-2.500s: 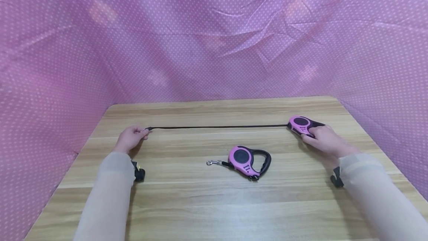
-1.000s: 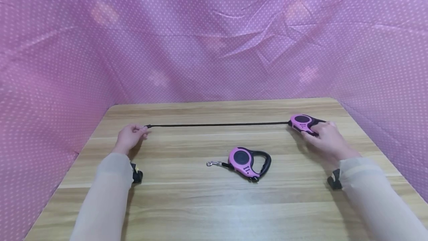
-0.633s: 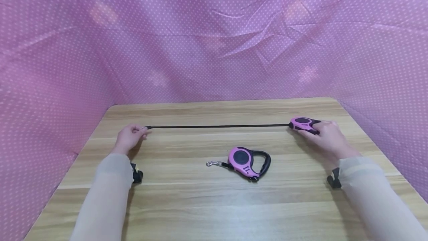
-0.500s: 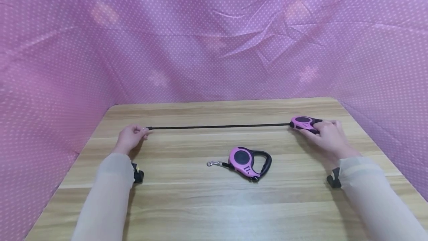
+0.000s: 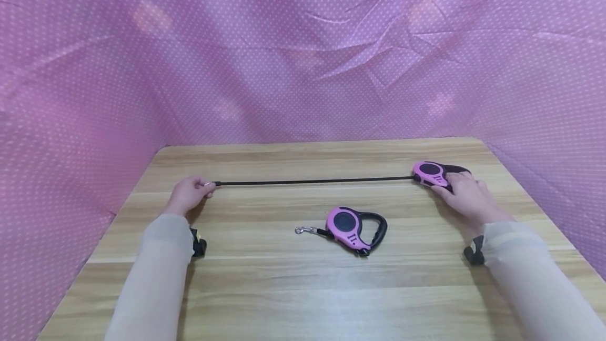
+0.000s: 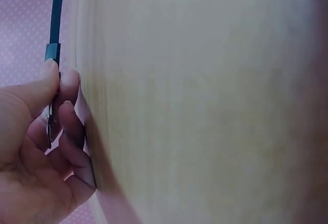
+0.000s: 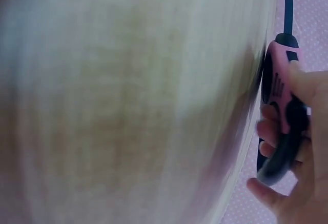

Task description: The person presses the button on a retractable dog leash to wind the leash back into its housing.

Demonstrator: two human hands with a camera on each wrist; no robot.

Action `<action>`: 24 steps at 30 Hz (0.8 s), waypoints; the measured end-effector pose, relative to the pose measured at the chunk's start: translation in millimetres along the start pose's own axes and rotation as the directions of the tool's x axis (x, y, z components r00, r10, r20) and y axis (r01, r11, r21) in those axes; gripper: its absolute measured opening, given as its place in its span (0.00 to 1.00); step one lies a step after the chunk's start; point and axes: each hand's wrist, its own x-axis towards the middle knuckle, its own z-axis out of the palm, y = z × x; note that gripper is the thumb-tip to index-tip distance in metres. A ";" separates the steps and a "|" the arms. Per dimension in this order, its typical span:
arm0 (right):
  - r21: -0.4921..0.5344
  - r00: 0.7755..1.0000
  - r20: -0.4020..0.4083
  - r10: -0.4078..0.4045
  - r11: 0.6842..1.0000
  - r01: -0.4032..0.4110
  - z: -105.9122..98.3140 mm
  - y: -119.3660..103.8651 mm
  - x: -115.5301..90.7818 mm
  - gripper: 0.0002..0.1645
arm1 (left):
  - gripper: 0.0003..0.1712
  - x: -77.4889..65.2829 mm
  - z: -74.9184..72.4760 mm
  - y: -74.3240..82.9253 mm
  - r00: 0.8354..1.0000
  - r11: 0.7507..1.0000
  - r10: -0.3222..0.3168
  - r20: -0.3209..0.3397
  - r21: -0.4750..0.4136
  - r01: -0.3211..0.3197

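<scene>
My left hand [image 5: 187,195] pinches the metal clip [image 6: 49,124] at the end of a black leash strap [image 5: 312,181] between thumb and fingers. The strap runs straight and taut across the far part of the table to a pink and black retractable leash [image 5: 430,169]. Its handle is in my right hand [image 5: 467,197]. In the right wrist view, the thumb lies on the dark button [image 7: 292,56] of the pink case, and fingers curl round the black handle [image 7: 282,157]. A second pink and black retractable leash [image 5: 344,222] lies nearer, between the arms, its snap hook [image 5: 305,230] pointing left.
The wood-grain table [image 5: 265,288] extends under both forearms. Its far edge meets a pink dotted cloth [image 5: 303,88], which also hangs along both sides. Black wrist-worn devices [image 5: 199,243] sit beneath the light sleeves.
The right hand has turned the leash case slightly, so its face shows more and the handle loop is visible behind the fingers. The strap stays stretched; the second leash lies where it was.
</scene>
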 end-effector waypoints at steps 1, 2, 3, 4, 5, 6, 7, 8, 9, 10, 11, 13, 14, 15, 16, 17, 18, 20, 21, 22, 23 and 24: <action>0.008 1.000 0.004 -0.009 1.000 0.009 1.0 1.2 0.3 0.34 | 0.20 0.3 0.4 0.1 1.000 1.000 0.004 0.001 0.004 -0.004; 0.020 1.000 0.009 -0.016 1.000 0.015 1.8 2.2 0.7 0.31 | 0.20 0.5 0.8 0.1 1.000 1.000 0.002 0.004 0.006 -0.002; 0.033 1.000 0.013 -0.021 0.999 0.020 3.2 3.2 1.3 0.29 | 0.20 0.7 0.9 -0.1 1.000 1.000 0.004 0.006 0.008 -0.004; 0.041 1.000 0.016 -0.026 0.999 0.025 4.6 3.8 2.0 0.27 | 0.20 0.9 1.0 -0.2 1.000 1.000 0.004 0.007 0.010 -0.004; 0.049 0.999 0.021 -0.031 0.998 0.030 5.5 3.8 2.5 0.26 | 0.20 0.7 0.8 0.0 1.000 1.000 0.003 0.010 0.014 -0.003; 0.059 0.999 0.032 -0.028 0.998 0.026 6.4 3.8 3.0 0.26 | 0.20 0.7 0.6 0.0 1.000 1.000 0.000 0.012 0.021 0.000; 0.068 0.999 0.038 -0.025 0.997 0.022 7.2 3.6 3.4 0.26 | 0.20 0.0 0.1 0.4 1.000 1.000 0.000 0.016 0.027 -0.001; 0.072 0.999 0.044 -0.024 0.997 0.020 7.7 3.1 3.8 0.26 | 0.20 -0.4 -0.5 0.7 1.000 1.000 -0.001 0.019 0.031 0.001; 0.071 0.999 0.049 -0.024 0.997 0.021 8.0 2.6 4.3 0.26 | 0.20 -0.9 -1.1 0.9 1.000 0.999 0.002 0.021 0.037 -0.003; 0.069 0.998 0.053 -0.024 0.997 0.020 7.6 1.2 5.0 0.25 | 0.20 -1.1 -1.9 1.3 1.000 0.999 -0.001 0.023 0.042 0.000; 0.069 0.998 0.059 -0.023 0.997 0.019 7.3 0.1 5.5 0.25 | 0.20 -1.5 -2.6 1.7 1.000 0.999 -0.002 0.026 0.046 0.001; 0.075 0.997 0.074 -0.021 0.997 0.015 7.2 -0.9 7.1 0.26 | 0.19 -2.0 -3.5 2.6 1.000 0.999 0.000 0.031 0.048 -0.002; 0.076 0.996 0.082 -0.018 0.997 0.012 7.5 -1.1 7.8 0.26 | 0.19 -2.3 -3.7 3.1 0.999 0.999 -0.002 0.034 0.044 0.001; 0.081 0.996 0.087 -0.015 0.997 0.008 7.7 -1.4 8.3 0.26 | 0.18 -2.4 -3.6 3.5 0.999 0.999 -0.004 0.037 0.041 0.002; 0.086 0.996 0.093 -0.012 0.996 0.004 8.1 -1.6 8.7 0.27 | 0.18 -2.5 -3.4 3.8 0.999 0.999 -0.007 0.038 0.038 0.006; 0.089 0.995 0.096 -0.012 0.996 0.003 8.6 -1.6 9.1 0.27 | 0.18 -2.6 -3.3 4.0 0.999 0.999 -0.007 0.041 0.035 0.006; 0.092 0.995 0.098 -0.013 0.996 0.004 9.1 -1.6 9.3 0.26 | 0.18 -2.5 -3.1 4.0 0.999 0.999 -0.006 0.042 0.035 0.004; 0.093 0.995 0.101 -0.010 0.996 0.001 9.3 -2.5 9.1 0.26 | 0.18 -2.5 -2.7 3.7 0.999 0.999 -0.004 0.043 0.036 0.003; 0.091 0.995 0.101 -0.012 0.996 0.003 9.3 -3.1 8.9 0.25 | 0.18 -2.4 -2.4 3.6 0.999 0.999 -0.002 0.044 0.037 0.001; 0.086 0.995 0.102 -0.013 0.996 0.004 9.2 -3.6 8.6 0.25 | 0.18 -2.2 -2.3 3.4 0.999 0.999 -0.001 0.044 0.040 0.000; 0.081 0.994 0.105 -0.015 0.997 0.006 9.0 -4.2 8.5 0.24 | 0.18 -2.1 -2.2 3.3 0.999 0.999 0.002 0.046 0.041 -0.004; 0.076 0.994 0.107 -0.015 0.997 0.007 8.8 -5.0 8.2 0.24 | 0.18 -1.9 -2.0 3.3 0.999 0.999 0.002 0.045 0.044 -0.004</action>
